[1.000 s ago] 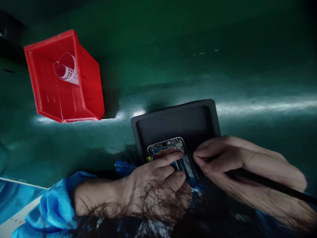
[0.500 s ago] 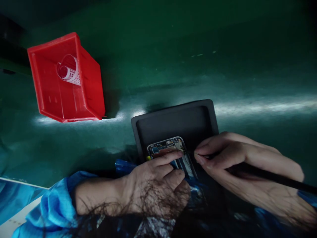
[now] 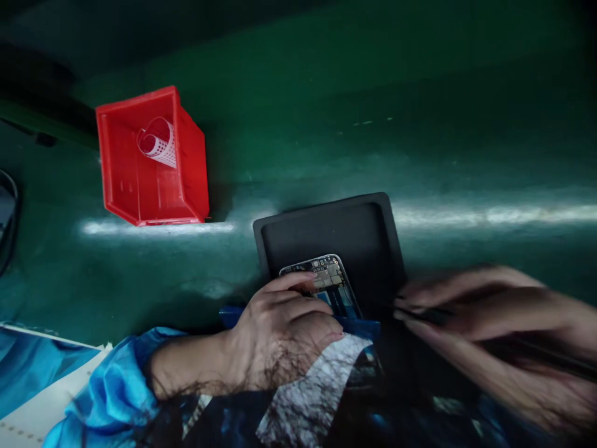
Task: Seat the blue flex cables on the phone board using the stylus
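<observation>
A black tray (image 3: 364, 230) lies on the green mat, and an opened phone (image 3: 332, 281) with its circuit board showing rests at the tray's near edge. My left hand (image 3: 280, 330), in a blue sleeve, has its fingers curled over the phone and presses on it. My right hand (image 3: 485, 323) is smeared by motion just right of the tray; its fingers pinch a thin black tool (image 3: 527, 348) that runs off to the right. The tool's tip is off the phone.
A red bin (image 3: 153, 186) holding a curled strip of white perforated tape (image 3: 158, 142) stands at the back left. Blue and white sheets (image 3: 41, 373) lie at the near left. A dark cable shows at the left edge.
My right hand has pulled away to the right with the tool, off the phone. The left hand slid a little up the phone. The view has shifted, so the bin sits further right.
</observation>
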Demonstrator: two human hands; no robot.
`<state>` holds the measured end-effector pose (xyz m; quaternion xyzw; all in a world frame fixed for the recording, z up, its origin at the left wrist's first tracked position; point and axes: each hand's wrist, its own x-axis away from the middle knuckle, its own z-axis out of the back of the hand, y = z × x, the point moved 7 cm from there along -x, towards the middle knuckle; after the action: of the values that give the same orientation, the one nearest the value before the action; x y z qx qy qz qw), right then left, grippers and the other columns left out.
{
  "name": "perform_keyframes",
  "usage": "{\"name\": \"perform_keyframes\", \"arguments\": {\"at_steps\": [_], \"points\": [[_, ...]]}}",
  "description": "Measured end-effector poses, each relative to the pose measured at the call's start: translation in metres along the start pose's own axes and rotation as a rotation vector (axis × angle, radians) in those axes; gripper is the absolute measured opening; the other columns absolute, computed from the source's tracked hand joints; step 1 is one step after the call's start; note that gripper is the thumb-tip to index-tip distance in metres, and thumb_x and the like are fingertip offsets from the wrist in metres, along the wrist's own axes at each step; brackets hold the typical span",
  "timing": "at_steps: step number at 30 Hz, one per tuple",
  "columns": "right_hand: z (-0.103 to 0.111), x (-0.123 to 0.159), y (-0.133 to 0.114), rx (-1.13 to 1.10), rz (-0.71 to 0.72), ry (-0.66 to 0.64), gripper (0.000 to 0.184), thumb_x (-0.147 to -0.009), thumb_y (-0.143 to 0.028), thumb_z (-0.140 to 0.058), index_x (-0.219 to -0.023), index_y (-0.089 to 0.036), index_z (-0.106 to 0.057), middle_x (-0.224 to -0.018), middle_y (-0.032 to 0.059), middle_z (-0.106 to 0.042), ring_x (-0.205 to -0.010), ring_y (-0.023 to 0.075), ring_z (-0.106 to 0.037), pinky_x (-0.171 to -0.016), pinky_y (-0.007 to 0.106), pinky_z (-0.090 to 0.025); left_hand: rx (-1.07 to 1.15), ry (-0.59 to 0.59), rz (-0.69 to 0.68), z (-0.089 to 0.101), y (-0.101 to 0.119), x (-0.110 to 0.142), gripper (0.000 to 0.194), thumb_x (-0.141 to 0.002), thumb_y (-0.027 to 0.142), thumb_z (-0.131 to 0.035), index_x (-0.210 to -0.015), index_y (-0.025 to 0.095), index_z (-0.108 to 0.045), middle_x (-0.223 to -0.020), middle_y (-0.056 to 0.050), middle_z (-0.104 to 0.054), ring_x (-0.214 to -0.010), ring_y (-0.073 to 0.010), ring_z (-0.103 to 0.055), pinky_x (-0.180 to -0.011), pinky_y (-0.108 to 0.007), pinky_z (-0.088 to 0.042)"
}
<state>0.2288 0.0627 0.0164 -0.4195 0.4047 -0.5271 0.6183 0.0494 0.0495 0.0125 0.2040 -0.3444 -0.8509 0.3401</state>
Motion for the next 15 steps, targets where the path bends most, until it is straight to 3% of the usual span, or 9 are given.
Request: {"name": "perform_keyframes", "arguments": {"at_steps": [3,6,8,12,15], "points": [[-0.018,-0.001,0.001,0.010,0.026,-0.059,0.015,-0.076,-0.015,-0.069,-0.073,-0.028,-0.063,-0.079,0.0015,-0.070,-0.075,0.0180,-0.071,-0.062,0.027,-0.062,-0.030,-0.013,-0.032,-0.002,0.002,0.001,0.004,-0.084,0.016,-0.063,-0.085,0.020,-0.065,-0.085,0.007,-0.073,-0.069,-0.0069,-0.065,-0.111,-0.031,-0.044],[-0.017,-0.002,0.005,-0.060,-0.024,0.025,0.020,-0.070,-0.010,-0.073,-0.070,-0.026,-0.061,-0.077,0.0005,-0.069,-0.074,0.0180,-0.070,-0.067,0.029,-0.062,-0.003,0.029,0.006,0.000,-0.002,0.000,0.004,-0.087,0.020,-0.062,-0.085,0.019,-0.065,-0.082,0.006,-0.073,-0.074,-0.0067,-0.067,-0.109,-0.027,-0.045],[-0.015,-0.003,-0.001,-0.094,-0.010,-0.010,0.021,-0.070,-0.011,-0.073,-0.072,-0.027,-0.061,-0.075,0.0002,-0.069,-0.072,0.0188,-0.070,-0.065,0.030,-0.063,0.046,0.048,0.049,0.002,-0.006,-0.001,0.008,-0.090,0.023,-0.059,-0.085,0.020,-0.065,-0.081,0.006,-0.073,-0.079,-0.0060,-0.068,-0.107,-0.025,-0.046],[-0.020,-0.006,-0.027,-0.088,0.129,-0.176,0.015,-0.084,-0.023,-0.060,-0.071,-0.030,-0.061,-0.064,0.0005,-0.069,-0.058,0.0168,-0.071,-0.049,0.023,-0.061,0.147,0.049,0.090,0.002,-0.012,-0.002,0.009,-0.090,0.024,-0.060,-0.085,0.018,-0.065,-0.081,0.005,-0.073,-0.079,-0.0059,-0.069,-0.107,-0.024,-0.046],[-0.027,-0.007,-0.034,-0.038,0.132,-0.170,0.028,-0.090,-0.033,-0.052,-0.065,-0.030,-0.063,-0.057,0.0018,-0.071,-0.053,0.0162,-0.071,-0.048,0.019,-0.060,0.179,0.053,0.085,0.003,-0.013,-0.003,0.005,-0.088,0.022,-0.062,-0.087,0.017,-0.064,-0.082,0.004,-0.073,-0.078,-0.0060,-0.069,-0.107,-0.023,-0.046]]}}
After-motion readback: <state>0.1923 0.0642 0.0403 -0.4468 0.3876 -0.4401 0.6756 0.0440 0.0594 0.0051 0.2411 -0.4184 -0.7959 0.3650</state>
